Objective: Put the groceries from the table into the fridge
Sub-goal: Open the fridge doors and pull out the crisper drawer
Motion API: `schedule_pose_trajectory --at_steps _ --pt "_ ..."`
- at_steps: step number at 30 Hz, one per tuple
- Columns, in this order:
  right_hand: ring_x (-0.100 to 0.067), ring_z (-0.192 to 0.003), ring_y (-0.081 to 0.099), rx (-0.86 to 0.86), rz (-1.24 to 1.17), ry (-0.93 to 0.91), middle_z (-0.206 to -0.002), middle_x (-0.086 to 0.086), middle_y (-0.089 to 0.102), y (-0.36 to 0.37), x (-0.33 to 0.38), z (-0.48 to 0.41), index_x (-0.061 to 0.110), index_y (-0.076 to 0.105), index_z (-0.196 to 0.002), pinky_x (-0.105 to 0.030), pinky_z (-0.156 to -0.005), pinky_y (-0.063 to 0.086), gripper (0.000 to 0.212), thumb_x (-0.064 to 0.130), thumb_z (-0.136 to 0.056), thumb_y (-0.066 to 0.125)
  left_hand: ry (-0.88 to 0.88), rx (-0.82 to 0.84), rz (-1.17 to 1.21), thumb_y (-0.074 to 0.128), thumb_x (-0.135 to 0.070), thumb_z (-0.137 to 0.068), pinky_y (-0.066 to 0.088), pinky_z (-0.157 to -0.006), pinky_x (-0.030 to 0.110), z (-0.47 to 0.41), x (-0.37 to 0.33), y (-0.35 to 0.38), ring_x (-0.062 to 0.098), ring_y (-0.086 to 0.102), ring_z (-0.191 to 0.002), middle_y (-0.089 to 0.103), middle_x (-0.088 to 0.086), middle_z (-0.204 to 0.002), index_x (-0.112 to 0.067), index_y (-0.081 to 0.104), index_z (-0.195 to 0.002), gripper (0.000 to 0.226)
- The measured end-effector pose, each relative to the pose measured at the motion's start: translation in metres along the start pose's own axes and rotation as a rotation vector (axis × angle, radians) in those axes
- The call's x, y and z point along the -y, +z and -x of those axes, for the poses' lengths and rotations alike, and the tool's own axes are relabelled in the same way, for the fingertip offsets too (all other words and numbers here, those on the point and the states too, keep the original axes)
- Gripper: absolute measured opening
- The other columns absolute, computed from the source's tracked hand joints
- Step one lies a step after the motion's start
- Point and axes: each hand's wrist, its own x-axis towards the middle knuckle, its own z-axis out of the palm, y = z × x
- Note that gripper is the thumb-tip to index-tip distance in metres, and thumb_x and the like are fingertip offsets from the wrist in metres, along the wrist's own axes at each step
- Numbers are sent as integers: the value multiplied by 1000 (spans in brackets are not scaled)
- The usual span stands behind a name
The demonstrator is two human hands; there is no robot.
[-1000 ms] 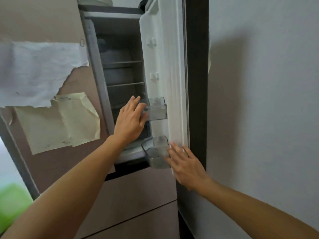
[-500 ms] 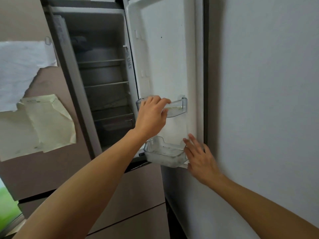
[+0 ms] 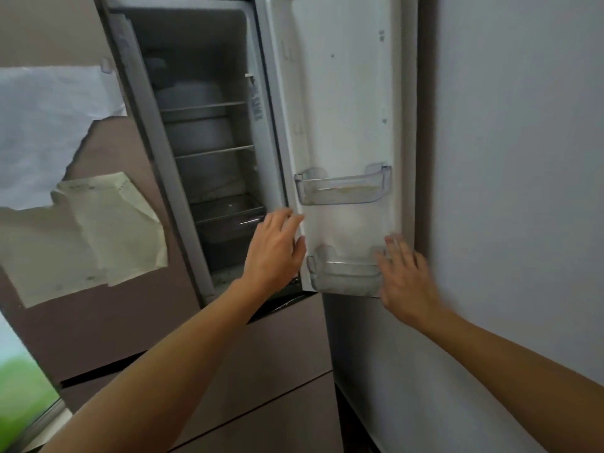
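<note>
The fridge stands open. Its right door is swung wide against the wall, with two clear door bins on it: an upper bin and a lower bin. My left hand is at the door's inner edge, fingers spread and relaxed, holding nothing. With fingers straight, my right hand lies against the door's outer lower corner beside the lower bin. Inside the fridge I see wire shelves, a grey pot on the upper shelves and a clear drawer lower down. No groceries are in view.
The closed left door carries a torn white sheet and a yellowish paper. Brown drawer fronts sit below. A pale wall fills the right side.
The door has swung further open toward the wall. My left hand let go of the upper bin and dropped to the door's inner edge. My right hand stayed at the lower corner.
</note>
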Motion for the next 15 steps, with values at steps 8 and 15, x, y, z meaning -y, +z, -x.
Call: schedule_pose_trajectory --at_steps 8,15 --pt "-33 -128 45 -107 -257 -169 -134 -14 53 -31 173 -28 13 55 -126 -47 -96 43 55 28 -74 68 -556 205 181 53 -26 -94 46 -75 31 147 109 -23 21 60 -96 64 2 -105 -14 61 -113 23" --pt "-24 -137 31 32 -416 -303 -150 -8 34 -28 283 -73 17 33 -145 -41 -108 32 59 38 -92 50 -1363 32 736 49 -30 -98 44 -66 33 227 190 -24 22 57 -75 62 8 -85 -4 58 -107 30"
